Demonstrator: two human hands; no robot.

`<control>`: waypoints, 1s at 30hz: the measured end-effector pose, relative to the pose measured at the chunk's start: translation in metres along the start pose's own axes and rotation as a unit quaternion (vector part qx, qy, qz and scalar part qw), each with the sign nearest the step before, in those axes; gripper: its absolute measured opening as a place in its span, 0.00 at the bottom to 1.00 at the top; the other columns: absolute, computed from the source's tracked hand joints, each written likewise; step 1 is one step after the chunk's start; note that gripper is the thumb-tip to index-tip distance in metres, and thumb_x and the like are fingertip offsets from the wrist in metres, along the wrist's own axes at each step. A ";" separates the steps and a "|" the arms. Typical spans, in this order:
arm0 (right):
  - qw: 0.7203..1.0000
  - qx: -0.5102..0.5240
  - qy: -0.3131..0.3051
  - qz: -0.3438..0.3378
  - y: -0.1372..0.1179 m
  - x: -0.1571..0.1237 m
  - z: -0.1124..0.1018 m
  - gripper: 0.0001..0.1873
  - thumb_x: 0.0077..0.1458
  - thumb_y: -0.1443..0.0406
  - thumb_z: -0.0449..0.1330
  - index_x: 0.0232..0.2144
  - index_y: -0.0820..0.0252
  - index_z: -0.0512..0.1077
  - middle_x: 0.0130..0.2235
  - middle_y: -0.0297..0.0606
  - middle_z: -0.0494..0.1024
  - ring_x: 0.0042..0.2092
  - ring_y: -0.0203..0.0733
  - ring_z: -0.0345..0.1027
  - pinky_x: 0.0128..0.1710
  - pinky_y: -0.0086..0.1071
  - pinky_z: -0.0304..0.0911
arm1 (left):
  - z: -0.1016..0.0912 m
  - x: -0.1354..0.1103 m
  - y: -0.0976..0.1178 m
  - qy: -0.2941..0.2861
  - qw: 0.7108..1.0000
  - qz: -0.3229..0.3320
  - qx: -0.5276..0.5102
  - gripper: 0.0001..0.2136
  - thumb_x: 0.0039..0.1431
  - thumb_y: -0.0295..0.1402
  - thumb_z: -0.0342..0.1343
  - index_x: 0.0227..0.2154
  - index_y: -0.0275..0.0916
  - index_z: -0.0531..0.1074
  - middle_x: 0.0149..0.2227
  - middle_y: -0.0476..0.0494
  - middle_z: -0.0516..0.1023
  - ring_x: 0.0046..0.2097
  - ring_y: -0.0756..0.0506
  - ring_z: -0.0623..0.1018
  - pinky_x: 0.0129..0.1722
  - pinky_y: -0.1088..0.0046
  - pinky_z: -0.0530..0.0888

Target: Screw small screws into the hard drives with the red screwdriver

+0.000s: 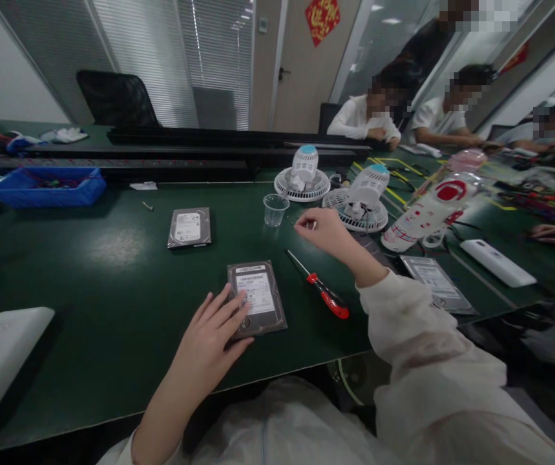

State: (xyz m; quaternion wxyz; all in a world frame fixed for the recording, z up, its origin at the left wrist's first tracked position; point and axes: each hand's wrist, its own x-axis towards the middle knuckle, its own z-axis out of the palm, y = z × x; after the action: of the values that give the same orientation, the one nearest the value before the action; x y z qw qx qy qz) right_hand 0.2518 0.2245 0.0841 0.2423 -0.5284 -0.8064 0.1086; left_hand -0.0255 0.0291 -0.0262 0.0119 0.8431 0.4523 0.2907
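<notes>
A hard drive [265,303] with a white label lies on the green table near its front edge. My left hand [214,326] rests on its left side, fingers stretched out. To the right of the drive lies a screwdriver [323,294] with a red and black handle, its shaft pointing away from me. My right hand [323,229] is beyond the screwdriver, thumb and fingertips pinched together; whatever they hold is too small to make out. Just left of that hand stands a clear plastic cup [275,212]. Another hard drive [190,227] lies farther back on the left.
Two white fan units [303,174] [367,197] stand behind my right hand. Beside them leans a white and red bottle [425,213]. At right are another hard drive [435,283] and a white power bank [497,261]. A blue bin [49,188] sits back left; co-workers sit across the table.
</notes>
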 end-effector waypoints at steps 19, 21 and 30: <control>0.930 0.359 0.051 0.052 -0.040 -0.155 0.074 0.09 0.61 0.62 0.67 0.31 0.60 0.83 0.32 0.40 0.81 0.31 0.39 0.74 0.29 0.32 0.66 | -0.007 0.004 0.013 0.012 0.983 -0.113 0.144 0.29 0.59 0.39 0.71 0.59 0.30 0.73 0.47 0.32 0.77 0.45 0.32 0.79 0.41 0.55 0.79; 0.929 0.363 0.052 0.050 -0.042 -0.158 0.079 0.08 0.62 0.62 0.67 0.32 0.59 0.84 0.33 0.41 0.81 0.32 0.39 0.75 0.30 0.32 0.67 | -0.006 0.004 0.012 0.004 0.982 -0.117 0.148 0.30 0.60 0.40 0.70 0.60 0.30 0.73 0.47 0.33 0.77 0.46 0.32 0.79 0.41 0.55 0.79; 0.942 0.331 0.052 0.005 -0.044 -0.172 0.069 0.06 0.62 0.67 0.68 0.33 0.56 0.85 0.34 0.39 0.85 0.38 0.41 0.78 0.39 0.35 0.72 | -0.005 0.003 0.010 -0.002 0.986 -0.118 0.116 0.30 0.62 0.40 0.69 0.62 0.30 0.72 0.47 0.34 0.77 0.46 0.33 0.78 0.42 0.56 0.77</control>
State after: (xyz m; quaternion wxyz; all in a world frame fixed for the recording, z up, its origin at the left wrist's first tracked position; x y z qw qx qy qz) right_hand 0.2372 0.0560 -0.0039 0.4447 -0.4271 -0.7086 0.3431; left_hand -0.0195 0.0246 -0.0176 -0.0507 0.7802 0.5791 0.2311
